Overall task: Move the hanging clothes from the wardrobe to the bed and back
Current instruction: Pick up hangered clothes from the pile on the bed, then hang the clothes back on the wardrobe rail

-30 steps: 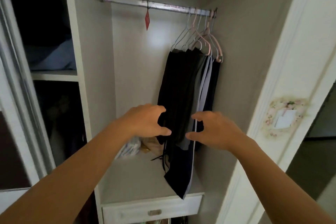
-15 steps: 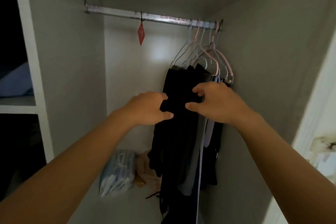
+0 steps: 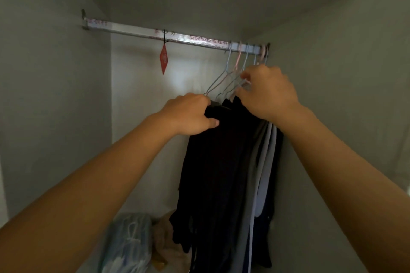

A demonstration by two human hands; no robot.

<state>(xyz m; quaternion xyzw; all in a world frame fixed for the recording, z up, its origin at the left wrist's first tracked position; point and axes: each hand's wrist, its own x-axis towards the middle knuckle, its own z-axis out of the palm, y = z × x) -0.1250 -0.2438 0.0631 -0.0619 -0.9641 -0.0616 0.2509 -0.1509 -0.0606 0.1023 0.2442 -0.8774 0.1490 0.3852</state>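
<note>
Inside the wardrobe, dark clothes point(image 3: 221, 173) hang lengthwise downward at the rail's point(image 3: 137, 31) three-o'clock end. The left hand point(image 3: 188, 115) grips their top edge; the right hand point(image 3: 268, 93), nearer the hooks at twelve o'clock, pinches the wire hangers point(image 3: 230, 73).

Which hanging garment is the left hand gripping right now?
The leftmost black garment, the outermost of the bunch. The left hand grips its top edge; the grey garment and pale garment hang further right, under the right hand.
</note>
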